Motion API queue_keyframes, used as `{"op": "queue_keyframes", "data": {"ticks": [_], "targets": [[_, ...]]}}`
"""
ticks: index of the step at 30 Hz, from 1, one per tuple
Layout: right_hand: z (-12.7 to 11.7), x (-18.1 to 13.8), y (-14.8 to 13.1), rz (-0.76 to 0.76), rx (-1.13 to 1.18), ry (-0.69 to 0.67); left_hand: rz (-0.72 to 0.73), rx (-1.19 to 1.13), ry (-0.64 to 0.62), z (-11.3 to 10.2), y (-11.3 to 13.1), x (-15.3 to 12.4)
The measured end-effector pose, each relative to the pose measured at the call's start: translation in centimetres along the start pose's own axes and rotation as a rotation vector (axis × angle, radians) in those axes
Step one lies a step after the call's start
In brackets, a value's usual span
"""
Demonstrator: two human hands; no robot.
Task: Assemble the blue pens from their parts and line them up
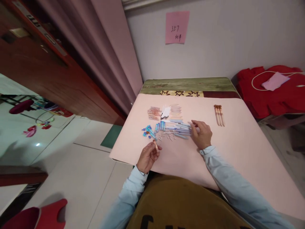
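Holds a short tan pen part, brown end pointing away from the body, pinched in the left grip, thumb and fingers closed around it, above the near left part of the bench. Curls the right grip at the right ends of the blue barrels, thumb and forefinger partly bent; cannot tell how wide apart, or whether pinching any barrel. Just beyond the left grip, a loose heap of blue caps with a bit of brown among them; beside it to the right, blue tubes, side by side. On the near side of the barrels, scattered white tips. Farther back, from left to right, brownish clear pieces, a fan of white refills, black ends toward the body, and a row of pale barrels. Well apart at the right, three tan pens with brown tops, side by side. Past the bench's far end, on the wall, a pink note. Off to the right, a red cloth with a pink paper on top; off to the left, a mauve curtain.
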State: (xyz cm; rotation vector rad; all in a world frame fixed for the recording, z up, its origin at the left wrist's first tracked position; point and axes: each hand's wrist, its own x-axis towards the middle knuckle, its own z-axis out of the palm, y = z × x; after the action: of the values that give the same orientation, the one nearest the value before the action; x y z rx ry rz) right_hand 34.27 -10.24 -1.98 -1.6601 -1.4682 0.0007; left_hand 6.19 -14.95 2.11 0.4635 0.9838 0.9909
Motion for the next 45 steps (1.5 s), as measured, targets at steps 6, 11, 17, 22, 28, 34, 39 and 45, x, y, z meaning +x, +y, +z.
{"op": "queue_keyframes", "data": {"ticks": [6, 11, 17, 22, 28, 34, 39, 45], "targets": [[0.3, -2.4, -3.6, -0.143, 0.070, -0.196, -0.056, -0.098, -0.082, -0.7, -1.0, -0.1], [1.9, -3.8, -6.3, -0.170, 0.061, -0.425, -0.063, -0.150, -0.198, -0.6, -1.0, 0.9], [3.7, -3.1, -8.3, -0.203, 0.004, -0.510, -0.085, -0.152, -0.275, -0.8, -0.9, 1.3], [4.4, -2.5, -9.9, -0.179, -0.158, -0.598, -0.074, -0.163, -0.300, -1.1, -1.0, 1.1], [4.7, -2.5, -10.8, -0.160, -0.319, -0.641, -0.060, -0.161, -0.342, -1.2, -1.0, 1.2], [4.9, -2.6, -10.6, -0.190, -0.309, -0.579, -0.054, -0.172, -0.343, -1.1, -0.9, 1.1], [2.1, -2.6, -10.9, -0.133, -0.117, -0.445, -0.045, -0.253, -0.280, -1.1, -1.0, 1.1], [-4.2, -3.2, -12.8, -0.019, 0.035, -0.485, -0.064, -0.539, -0.020, 0.9, -0.9, 0.8]]}}
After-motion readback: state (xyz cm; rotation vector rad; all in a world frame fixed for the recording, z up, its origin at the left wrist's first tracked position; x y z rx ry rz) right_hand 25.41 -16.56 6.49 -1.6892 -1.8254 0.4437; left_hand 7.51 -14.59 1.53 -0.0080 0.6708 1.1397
